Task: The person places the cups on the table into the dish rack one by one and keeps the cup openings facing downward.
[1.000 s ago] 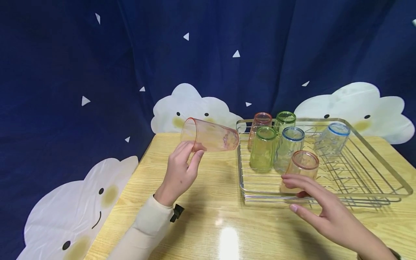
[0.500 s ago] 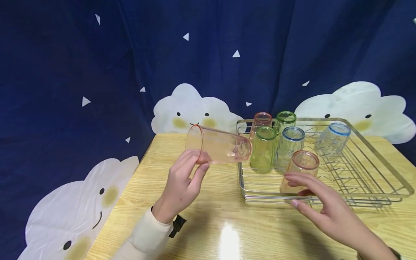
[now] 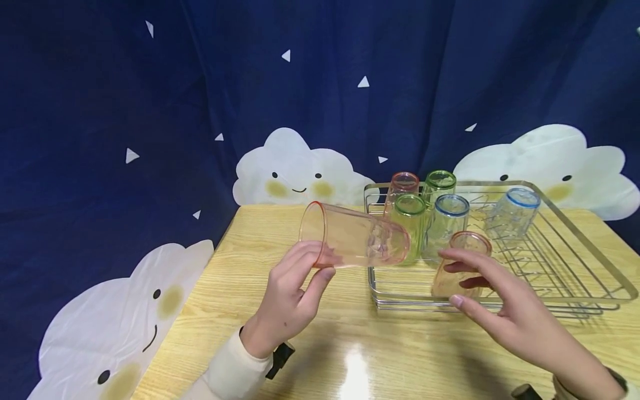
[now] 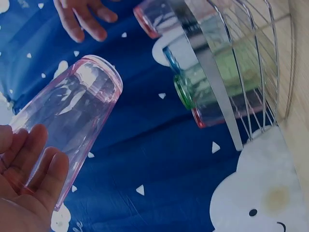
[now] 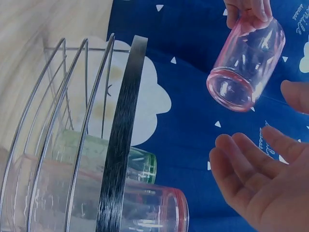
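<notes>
A pink drinking glass (image 3: pixel 352 236) lies nearly on its side in the air, its mouth to the left and its base to the right. My left hand (image 3: pixel 290 300) pinches it by the rim, thumb below and fingers against the wall. My right hand (image 3: pixel 515 314) hovers with spread, slightly bent fingers in front of an upside-down pinkish-orange glass (image 3: pixel 447 283) in the rack. From the right wrist, that palm (image 5: pixel 275 188) holds nothing and stands apart from the raised glass (image 5: pixel 246 63).
A metal wire rack (image 3: pixel 577 236) stands on the wooden table (image 3: pixel 320 355). Upside down in it are a red-rimmed glass (image 3: pixel 404 182), green glasses (image 3: pixel 409 236), a blue-rimmed glass (image 3: pixel 445 233) and, farther right, a tilted blue-rimmed glass (image 3: pixel 512 216). A dark blue curtain (image 3: pixel 320 66) hangs behind.
My left hand has carried the pink glass right and a little down, so its base now overlaps the rack's left side in the head view. My right hand has shifted only slightly.
</notes>
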`<state>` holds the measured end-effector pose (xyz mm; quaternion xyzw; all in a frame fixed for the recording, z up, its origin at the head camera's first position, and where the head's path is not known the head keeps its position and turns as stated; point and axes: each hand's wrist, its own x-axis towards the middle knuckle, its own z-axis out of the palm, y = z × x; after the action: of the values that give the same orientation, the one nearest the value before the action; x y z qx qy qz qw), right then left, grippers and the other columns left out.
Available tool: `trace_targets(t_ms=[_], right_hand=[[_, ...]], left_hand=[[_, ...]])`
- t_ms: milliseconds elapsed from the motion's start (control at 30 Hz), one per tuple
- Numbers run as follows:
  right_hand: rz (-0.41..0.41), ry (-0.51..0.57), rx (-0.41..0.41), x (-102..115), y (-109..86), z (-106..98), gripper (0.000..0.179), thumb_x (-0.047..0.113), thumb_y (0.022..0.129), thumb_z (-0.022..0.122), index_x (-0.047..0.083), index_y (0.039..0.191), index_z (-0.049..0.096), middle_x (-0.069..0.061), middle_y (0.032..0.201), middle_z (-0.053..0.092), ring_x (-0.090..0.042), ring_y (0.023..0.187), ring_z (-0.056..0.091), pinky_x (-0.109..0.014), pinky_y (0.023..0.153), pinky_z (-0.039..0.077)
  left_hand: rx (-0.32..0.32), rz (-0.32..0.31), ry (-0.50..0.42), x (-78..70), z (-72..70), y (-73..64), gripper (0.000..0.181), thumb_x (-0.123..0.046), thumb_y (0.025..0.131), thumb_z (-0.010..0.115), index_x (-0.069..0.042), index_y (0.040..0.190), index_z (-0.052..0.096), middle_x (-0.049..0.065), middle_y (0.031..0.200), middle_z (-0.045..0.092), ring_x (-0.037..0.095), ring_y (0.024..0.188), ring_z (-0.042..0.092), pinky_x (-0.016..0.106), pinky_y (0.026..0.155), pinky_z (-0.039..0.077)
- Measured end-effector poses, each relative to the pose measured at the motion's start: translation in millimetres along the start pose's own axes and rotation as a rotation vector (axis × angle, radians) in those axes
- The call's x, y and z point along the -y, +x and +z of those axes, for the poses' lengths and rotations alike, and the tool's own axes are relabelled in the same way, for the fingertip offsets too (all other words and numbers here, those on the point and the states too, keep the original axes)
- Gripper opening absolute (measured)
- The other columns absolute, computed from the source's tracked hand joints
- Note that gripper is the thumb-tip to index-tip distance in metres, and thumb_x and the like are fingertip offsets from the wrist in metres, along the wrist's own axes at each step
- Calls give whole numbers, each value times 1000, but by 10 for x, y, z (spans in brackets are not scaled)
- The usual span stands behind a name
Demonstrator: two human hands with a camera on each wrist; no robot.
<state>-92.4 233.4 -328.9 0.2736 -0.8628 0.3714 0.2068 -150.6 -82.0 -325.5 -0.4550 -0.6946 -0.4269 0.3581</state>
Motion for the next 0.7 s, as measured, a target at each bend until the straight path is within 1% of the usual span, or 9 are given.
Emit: trace_targets(t_ms=[133,300,400,467,567,700], right_hand=[[27,57,20,9,20,-11,74,-15,80,69,9,145,45,10,138,55,4,116,57,-8,85,49],[35,114,27,7,32,-6,73,-17,82,65,8,147,42,7,139,55,2,117,57,-10,85,50],[57,136,36,6,27,6,72,-16,85,62,9,149,39,9,140,53,3,118,56,-10,85,49],[60,156,50,5,26,15,71,-16,87,59,8,150,37,8,141,52,3,120,55,-10,86,49],[40,200,70,1,28,27,70,-18,88,55,4,151,34,7,145,50,3,124,54,-8,90,47],[30,299,72,-12,33,39,69,-20,88,52,-2,151,32,6,148,49,2,126,54,-7,95,45]], left_hand=[[-1,78,-22,-81,37,28,14,-9,99,56,-2,97,68,10,95,72,24,98,66,33,95,54],[6,146,-57,-147,77,42,12,-7,98,57,-1,96,67,10,93,70,24,98,66,34,95,55],[20,167,-78,-177,103,37,11,-5,98,56,-1,95,67,10,92,70,24,98,66,34,95,55],[24,170,-97,-200,123,36,11,-5,98,56,-1,94,66,10,92,69,24,97,66,33,94,55],[31,173,-115,-240,157,39,11,-5,97,57,-1,93,66,10,91,70,23,97,66,32,94,56],[55,173,-116,-282,194,43,12,-6,98,57,-1,96,68,10,94,71,22,97,67,31,94,55]])
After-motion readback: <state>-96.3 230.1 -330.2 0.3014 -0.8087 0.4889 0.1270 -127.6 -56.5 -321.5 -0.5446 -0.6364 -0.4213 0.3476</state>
